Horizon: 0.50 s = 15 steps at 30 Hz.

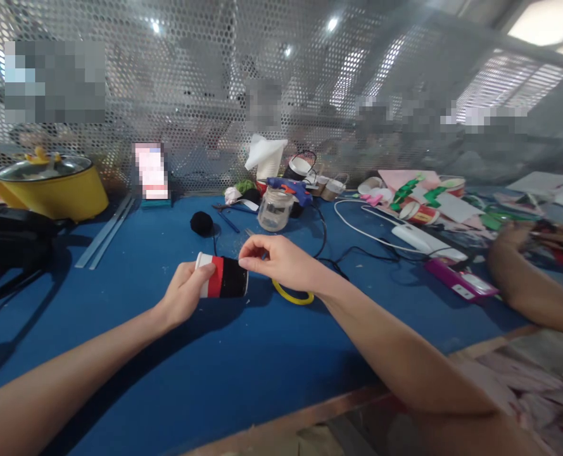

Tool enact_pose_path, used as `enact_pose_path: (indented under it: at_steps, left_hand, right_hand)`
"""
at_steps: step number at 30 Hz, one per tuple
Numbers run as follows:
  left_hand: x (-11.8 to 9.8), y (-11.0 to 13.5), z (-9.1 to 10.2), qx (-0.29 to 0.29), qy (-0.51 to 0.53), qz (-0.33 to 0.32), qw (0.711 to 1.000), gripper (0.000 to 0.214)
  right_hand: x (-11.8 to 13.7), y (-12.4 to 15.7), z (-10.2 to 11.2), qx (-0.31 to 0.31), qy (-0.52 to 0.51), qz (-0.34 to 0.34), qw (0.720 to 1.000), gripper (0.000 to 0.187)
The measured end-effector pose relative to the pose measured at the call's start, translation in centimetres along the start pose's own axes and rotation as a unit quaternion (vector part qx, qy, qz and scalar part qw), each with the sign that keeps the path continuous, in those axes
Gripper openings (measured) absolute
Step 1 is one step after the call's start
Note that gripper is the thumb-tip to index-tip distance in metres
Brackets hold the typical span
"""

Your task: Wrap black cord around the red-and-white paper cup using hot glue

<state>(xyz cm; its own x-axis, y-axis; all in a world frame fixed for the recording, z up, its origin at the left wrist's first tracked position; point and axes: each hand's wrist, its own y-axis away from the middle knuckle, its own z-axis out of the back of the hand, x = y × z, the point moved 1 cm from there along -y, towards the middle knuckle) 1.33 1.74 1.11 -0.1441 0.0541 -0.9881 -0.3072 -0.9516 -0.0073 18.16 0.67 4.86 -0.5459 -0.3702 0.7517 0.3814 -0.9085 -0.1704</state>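
The left hand (pixel 181 292) held a white, red and black paper cup (pixel 224 277) sideways over the blue bench (pixel 243 354), a light, steady grip seeming best; the right hand (pixel 278 259) pinched narrowly at its black end, on what was unclear.

On your worktop (pixel 177 380), the pot (pixel 56 193) and, right of it, the phone (pixel 151 171) stand along the far edge. Nearer, the yarn ball (pixel 201 223) lies left of the jar (pixel 274 212), both beyond the cup (pixel 225 278) in your left hand (pixel 182 294).

Perforated grey screen (pixel 200 95), blue tabletop (pixel 262 354), bright lights (pixel 332 24) overhead
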Motion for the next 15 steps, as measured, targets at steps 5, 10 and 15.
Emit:
enact_pose_path:
  at_steps: [5, 10, 15]
  left_hand:
    - [0.4, 0.2, 0.1, 0.036, -0.054, -0.019, 0.998, 0.031]
    - [0.5, 0.1, 0.2, 0.036, -0.065, -0.020, 0.997, 0.032]
    - [0.5, 0.2, 0.2, 0.052, -0.093, -0.068, 0.992, 0.033]
  right_hand:
    - [-0.3, 0.2, -0.6, -0.001, -0.002, -0.004, 1.000, 0.012]
    - [0.1, 0.8, 0.0, 0.006, 0.014, -0.003, 1.000, 0.013]
    - [-0.8, 0.9, 0.4, -0.050, -0.045, -0.016, 0.998, 0.020]
